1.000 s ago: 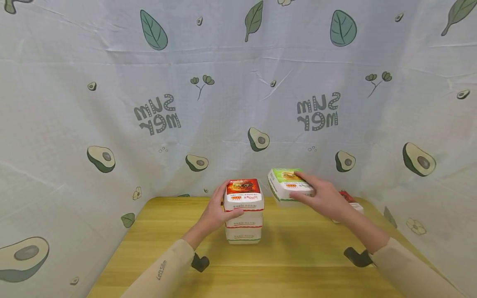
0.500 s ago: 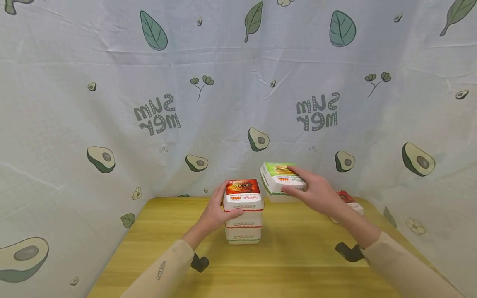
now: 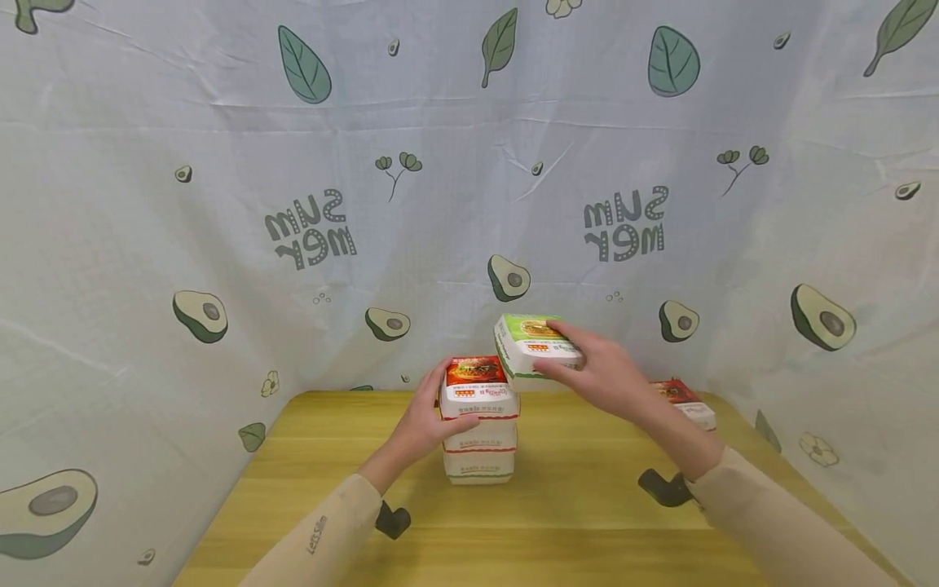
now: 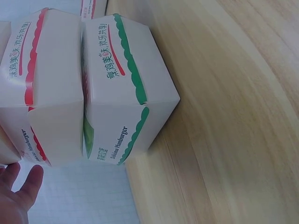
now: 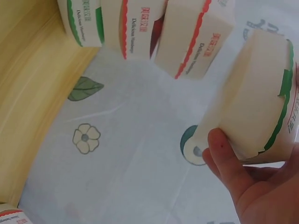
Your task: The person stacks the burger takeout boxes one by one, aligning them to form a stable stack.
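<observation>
Three paper burger boxes stand stacked on the table. The bottom one [image 4: 121,70] has a green scalloped edge, the middle one [image 4: 56,70] a red edge. On top is a red-lidded burger box [image 3: 480,399], its lid printed with a burger. My left hand [image 3: 421,420] grips this top box from the left, thumb across its front. My right hand [image 3: 605,367] holds a green-lidded burger box [image 3: 539,346] in the air, up and right of the stack, tilted. From the head view, its lower left corner overlaps the top box. The right wrist view shows its white underside [image 5: 252,88] beside the stack.
Another red-lidded burger box [image 3: 689,408] lies on the wooden table [image 3: 587,489] at the back right, partly behind the right forearm. A white curtain [image 3: 455,212] with avocado and leaf prints hangs behind the table. Dark camera mounts [image 3: 663,487] show under the wrists.
My right hand has carried the green-lidded box left and slightly up, toward the top of the stack. My left hand has stayed on the top box.
</observation>
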`<state>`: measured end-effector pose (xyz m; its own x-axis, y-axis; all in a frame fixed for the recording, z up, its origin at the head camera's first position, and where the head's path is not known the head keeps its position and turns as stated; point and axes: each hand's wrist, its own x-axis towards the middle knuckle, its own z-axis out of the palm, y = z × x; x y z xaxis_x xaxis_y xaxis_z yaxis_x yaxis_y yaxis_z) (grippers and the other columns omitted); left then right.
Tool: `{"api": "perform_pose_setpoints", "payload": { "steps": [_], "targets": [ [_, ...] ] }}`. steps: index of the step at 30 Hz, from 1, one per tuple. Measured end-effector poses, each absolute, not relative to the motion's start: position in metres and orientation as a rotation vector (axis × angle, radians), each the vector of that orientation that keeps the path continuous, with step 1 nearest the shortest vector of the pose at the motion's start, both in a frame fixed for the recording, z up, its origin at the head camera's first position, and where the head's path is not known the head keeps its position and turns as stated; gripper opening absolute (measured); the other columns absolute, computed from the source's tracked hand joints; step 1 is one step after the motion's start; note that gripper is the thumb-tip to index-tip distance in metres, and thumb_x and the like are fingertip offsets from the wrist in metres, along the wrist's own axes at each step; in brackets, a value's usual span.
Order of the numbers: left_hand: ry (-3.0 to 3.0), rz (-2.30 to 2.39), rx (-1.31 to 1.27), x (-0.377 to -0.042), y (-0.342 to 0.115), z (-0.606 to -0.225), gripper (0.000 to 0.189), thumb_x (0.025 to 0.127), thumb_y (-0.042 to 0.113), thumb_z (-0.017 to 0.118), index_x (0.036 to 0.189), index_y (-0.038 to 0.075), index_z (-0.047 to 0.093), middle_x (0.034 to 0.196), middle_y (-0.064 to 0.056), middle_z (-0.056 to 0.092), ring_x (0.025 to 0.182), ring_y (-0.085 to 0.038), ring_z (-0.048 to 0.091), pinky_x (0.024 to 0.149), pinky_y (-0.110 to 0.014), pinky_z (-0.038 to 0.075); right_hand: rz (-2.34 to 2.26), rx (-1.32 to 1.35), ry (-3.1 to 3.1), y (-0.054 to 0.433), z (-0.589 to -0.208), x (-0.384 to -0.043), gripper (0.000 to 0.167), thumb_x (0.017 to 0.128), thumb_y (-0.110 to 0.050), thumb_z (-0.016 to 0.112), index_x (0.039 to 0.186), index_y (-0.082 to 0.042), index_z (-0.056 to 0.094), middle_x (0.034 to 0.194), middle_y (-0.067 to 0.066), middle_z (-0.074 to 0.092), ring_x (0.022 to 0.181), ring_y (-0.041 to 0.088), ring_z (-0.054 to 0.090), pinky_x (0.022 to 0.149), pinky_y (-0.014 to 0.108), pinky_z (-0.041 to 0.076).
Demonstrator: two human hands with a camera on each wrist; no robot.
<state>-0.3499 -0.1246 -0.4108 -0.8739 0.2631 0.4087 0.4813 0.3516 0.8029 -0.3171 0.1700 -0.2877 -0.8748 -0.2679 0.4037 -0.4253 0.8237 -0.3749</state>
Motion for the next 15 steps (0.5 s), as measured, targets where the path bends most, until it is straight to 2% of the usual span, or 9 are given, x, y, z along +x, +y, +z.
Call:
{"api": "perform_pose_setpoints", "payload": {
  "steps": [8, 15],
  "targets": [
    [-2.41, -1.528, -0.675, -0.35, -0.126, -0.409, 0.101, 0.079, 0.052, 0.083, 0.158, 0.039, 0.022, 0.147, 0.004, 0.039, 0.125, -0.019, 0.051, 0.103, -0.047, 0.048, 0.655, 0.553, -2.669, 0.153, -0.283, -0.32, 0.087, 0.083, -0.078, 0.058, 0.155, -0.033, 0.039, 0.15, 0.012, 0.051, 0.127, 0.034, 0.053, 0.095, 0.056, 0.047],
    [-2.415, -1.523, -0.678, -0.351, -0.126, -0.412, 0.103, 0.079, 0.052, 0.082, 0.16, 0.034, 0.021, 0.147, 0.004, 0.039, 0.124, -0.018, 0.051, 0.102, -0.046, 0.048, 0.661, 0.566, -2.67, 0.141, -0.283, -0.321, 0.088, 0.082, -0.08, 0.057, 0.154, -0.033, 0.04, 0.148, 0.01, 0.053, 0.12, 0.03, 0.056, 0.09, 0.051, 0.048]
  ]
}}
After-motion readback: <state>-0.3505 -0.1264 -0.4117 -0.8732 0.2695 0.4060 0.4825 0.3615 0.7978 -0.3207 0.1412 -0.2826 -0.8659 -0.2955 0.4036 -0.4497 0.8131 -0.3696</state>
